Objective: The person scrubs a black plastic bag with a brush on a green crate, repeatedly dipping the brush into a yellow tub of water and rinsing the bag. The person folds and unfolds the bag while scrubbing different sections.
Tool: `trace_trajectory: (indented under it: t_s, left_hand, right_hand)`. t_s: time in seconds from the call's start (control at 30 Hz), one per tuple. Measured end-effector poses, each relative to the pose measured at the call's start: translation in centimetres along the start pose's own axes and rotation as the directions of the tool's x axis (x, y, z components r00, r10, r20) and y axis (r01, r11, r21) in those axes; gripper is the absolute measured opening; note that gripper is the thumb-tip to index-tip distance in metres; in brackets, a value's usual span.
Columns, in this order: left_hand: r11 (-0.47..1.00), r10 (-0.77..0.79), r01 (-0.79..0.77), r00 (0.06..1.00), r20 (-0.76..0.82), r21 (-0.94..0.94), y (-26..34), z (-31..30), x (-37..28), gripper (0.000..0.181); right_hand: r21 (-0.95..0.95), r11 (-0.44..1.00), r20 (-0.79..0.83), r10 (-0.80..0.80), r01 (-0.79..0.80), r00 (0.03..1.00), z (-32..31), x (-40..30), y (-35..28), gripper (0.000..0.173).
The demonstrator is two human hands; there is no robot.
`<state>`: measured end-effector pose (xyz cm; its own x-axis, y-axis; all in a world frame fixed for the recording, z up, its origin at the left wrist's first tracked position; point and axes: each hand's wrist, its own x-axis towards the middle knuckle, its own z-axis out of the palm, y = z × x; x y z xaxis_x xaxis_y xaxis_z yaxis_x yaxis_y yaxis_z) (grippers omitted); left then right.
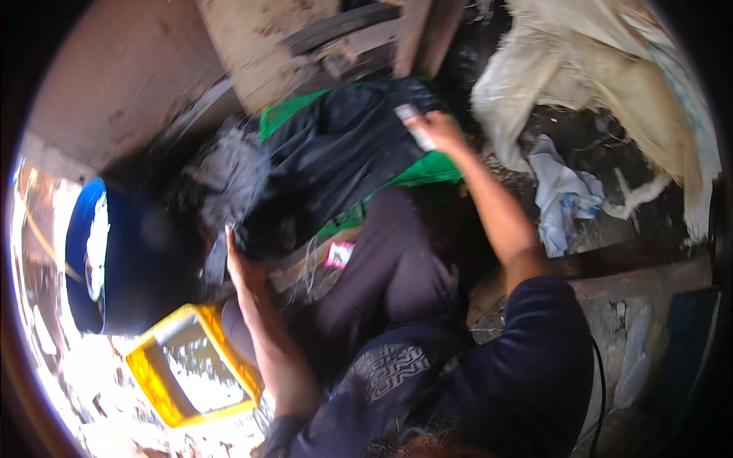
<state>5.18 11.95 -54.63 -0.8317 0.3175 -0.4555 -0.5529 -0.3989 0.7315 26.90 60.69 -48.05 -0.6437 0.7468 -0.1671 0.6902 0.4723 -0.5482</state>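
Note:
A dark, black-looking cloth (343, 143), possibly a garment, is spread in front of me over a bright green sheet (430, 170). My right hand (440, 130) grips a small whitish block (417, 127) at the cloth's far right end; blur hides what the block is. At the near left end of the cloth, my left hand (243, 268) is held edge-on, fingers pointing away from me. Whether it pinches the fabric there is hidden. My knee, in dark trousers (395, 246), rises against the near edge of the sheet.
To the left are a dark blue drum (143, 257) and a yellow plastic crate (143, 372). Wooden boards (252, 46) and a post (426, 40) stand at the back. A frayed woven sack (578, 68) and a crumpled white plastic bag (558, 189) are on the right.

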Motion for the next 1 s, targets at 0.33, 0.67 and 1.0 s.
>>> trace_trajectory:
  t_s: [0.33, 0.67, 1.0]
  left_hand:
    - [0.908, 0.015, -0.008, 1.0, -0.013, 0.418, -1.7, 1.3, -0.5, 0.051]
    - [0.99, 0.103, -0.098, 0.994, 0.038, -0.106, 2.5, 1.3, -3.0, 0.039]
    - [0.994, 0.103, -0.1, 0.992, -0.07, 0.038, 2.8, -2.4, -2.4, 0.032]
  right_hand:
    - [-0.221, 0.908, 0.04, -0.356, 0.356, 0.934, 14.0, 7.6, -11.4, 0.078]
    - [-0.172, 0.899, 0.225, -0.362, 0.402, 0.905, 12.8, 6.2, -8.8, 0.076]
    - [-0.165, 0.978, -0.009, -0.133, 0.13, 0.991, 10.2, 11.0, -14.7, 0.077]
